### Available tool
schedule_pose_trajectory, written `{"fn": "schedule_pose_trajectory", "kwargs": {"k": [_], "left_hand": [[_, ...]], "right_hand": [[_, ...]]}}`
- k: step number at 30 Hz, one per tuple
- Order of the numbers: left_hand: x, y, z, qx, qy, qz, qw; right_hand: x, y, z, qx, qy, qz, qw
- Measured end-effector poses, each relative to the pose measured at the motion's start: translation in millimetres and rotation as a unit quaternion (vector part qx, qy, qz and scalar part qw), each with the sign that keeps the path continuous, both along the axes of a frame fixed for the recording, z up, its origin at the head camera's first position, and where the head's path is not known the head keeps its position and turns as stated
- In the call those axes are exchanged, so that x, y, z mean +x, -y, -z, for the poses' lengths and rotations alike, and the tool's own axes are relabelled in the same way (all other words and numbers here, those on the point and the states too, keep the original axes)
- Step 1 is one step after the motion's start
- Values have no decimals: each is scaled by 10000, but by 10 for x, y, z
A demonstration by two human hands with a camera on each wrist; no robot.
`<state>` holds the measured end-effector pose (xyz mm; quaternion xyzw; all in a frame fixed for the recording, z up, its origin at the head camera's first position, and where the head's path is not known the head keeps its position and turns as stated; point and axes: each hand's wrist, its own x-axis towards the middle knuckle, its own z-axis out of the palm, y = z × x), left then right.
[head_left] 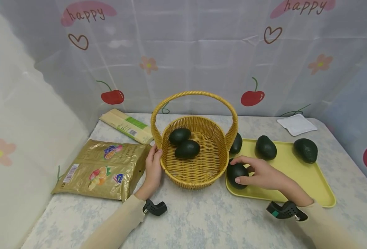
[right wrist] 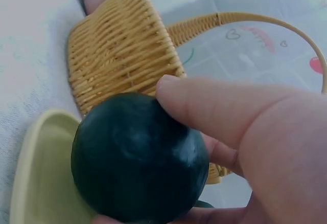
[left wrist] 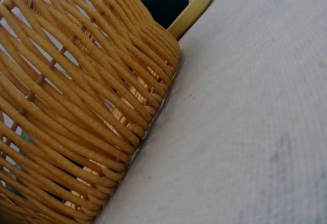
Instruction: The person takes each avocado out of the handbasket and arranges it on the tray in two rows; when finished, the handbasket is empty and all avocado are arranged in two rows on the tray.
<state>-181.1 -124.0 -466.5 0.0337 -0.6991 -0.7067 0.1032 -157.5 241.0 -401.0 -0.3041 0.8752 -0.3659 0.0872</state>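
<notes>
A yellow wicker basket (head_left: 195, 183) with a tall arched handle stands in the middle, with two dark green avocados (head_left: 187, 149) inside. My left hand (head_left: 153, 169) holds the basket's left side, its thumb at the rim by the handle's base. In the left wrist view only the basket's woven wall (left wrist: 76, 81) shows, not the fingers. My right hand (head_left: 261, 174) grips an avocado (head_left: 237, 174) over the near left corner of a yellow tray (head_left: 301, 176). The right wrist view has thumb and fingers round this avocado (right wrist: 138, 157), close to the basket's wall.
Three more avocados are at the tray: one partly behind the basket handle (head_left: 236, 143), one at the back (head_left: 265, 148), one at the right (head_left: 305, 150). A gold candy bag (head_left: 105, 169) and a flat beige packet (head_left: 127, 126) lie left. A white packet (head_left: 296, 124) lies back right.
</notes>
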Motion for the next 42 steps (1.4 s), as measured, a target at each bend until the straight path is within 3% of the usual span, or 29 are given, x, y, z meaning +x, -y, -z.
{"fn": "schedule_pose_trajectory", "kwargs": {"k": [7,21,32,42], "left_hand": [[0,-12,0,-18,-27,10,10000],[1,-1,6,-42,-59,25,10000],[0,4,6,22,6,36,10000],[-9,14,24,-45,-45,43,10000]], "right_hand": [[17,27,46,142,136,41,9998],[81,73,-29,400,48,-33,9992],[66,53,-55,407,316,8,9987],[38,20,-55,357,395,311,9981]]}}
